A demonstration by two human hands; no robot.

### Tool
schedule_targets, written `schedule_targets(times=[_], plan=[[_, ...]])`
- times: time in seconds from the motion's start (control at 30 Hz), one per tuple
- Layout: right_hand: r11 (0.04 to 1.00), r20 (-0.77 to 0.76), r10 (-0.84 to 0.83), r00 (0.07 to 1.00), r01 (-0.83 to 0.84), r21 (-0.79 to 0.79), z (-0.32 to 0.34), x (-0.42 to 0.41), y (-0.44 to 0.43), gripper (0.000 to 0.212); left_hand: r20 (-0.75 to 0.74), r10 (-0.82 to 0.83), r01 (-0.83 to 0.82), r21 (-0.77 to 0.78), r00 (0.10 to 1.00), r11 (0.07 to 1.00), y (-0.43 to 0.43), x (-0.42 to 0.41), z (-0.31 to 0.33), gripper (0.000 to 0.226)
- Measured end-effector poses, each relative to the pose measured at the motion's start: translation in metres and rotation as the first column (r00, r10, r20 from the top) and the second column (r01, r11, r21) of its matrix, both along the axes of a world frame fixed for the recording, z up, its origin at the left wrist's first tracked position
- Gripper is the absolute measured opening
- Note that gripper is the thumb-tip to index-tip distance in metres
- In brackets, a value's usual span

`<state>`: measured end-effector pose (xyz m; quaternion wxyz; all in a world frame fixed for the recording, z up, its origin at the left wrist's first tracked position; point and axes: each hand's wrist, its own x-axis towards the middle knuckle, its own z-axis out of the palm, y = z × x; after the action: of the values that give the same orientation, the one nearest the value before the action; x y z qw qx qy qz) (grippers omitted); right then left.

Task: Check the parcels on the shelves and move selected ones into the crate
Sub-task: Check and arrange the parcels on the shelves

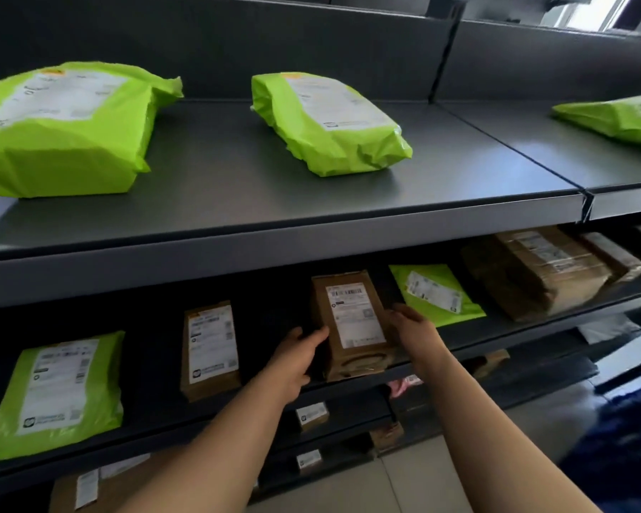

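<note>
Both hands hold the brown cardboard parcel [352, 320] at the front edge of the middle shelf [156, 383]. The left hand [295, 361] clasps its 8 o'clock corner with the thumb on top, and the right hand [413, 333] curls round its 3 o'clock side. A smaller brown parcel [210, 349] lies at its 9 o'clock and a green mailer [437, 294] at its 2 o'clock.
</note>
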<state>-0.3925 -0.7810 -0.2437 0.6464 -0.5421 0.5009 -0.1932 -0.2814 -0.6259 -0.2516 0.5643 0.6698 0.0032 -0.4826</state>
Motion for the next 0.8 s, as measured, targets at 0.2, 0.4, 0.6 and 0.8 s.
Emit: schedule_targets(times=[0.2,0.4,0.6,0.8], plan=[[0.931,0.091,0.197,0.976,-0.215,0.296,-0.022,0.0,-0.011,0.032,-0.08,0.057,-0.056,0.018,0.995,0.998,-0.026,-0.012,-0.018,0.057],[0.839,0.239,0.317,0.918,-0.389,0.379,-0.04,-0.01,-0.038,0.032,-0.097,0.196,-0.203,-0.067,0.976,0.977,-0.022,-0.02,-0.03,0.052],[0.77,0.323,0.458,0.828,-0.551,0.321,-0.053,-0.018,-0.051,0.056,-0.07,0.281,-0.289,-0.197,0.957,0.937,-0.012,-0.035,-0.038,0.061],[0.731,0.372,0.505,0.779,-0.615,0.294,-0.055,-0.016,-0.054,0.066,-0.053,0.348,-0.35,-0.252,0.936,0.902,-0.009,-0.043,-0.039,0.055]])
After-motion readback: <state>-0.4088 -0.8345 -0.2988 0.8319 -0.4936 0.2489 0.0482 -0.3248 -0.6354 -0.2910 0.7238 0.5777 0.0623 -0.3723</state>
